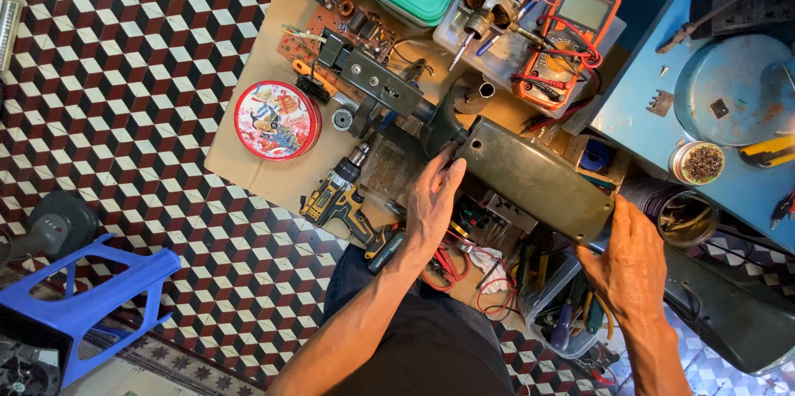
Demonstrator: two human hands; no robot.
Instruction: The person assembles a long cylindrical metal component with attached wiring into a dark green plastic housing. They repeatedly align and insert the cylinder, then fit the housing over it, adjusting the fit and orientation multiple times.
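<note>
The bench around the long metal housing (534, 176) is crowded: a cordless drill (344, 201) lies just left, a multimeter (571, 31) and circuit board (339, 31) beyond. Bare tabletop (248, 139) shows only near the round red tin (277, 120).
</note>
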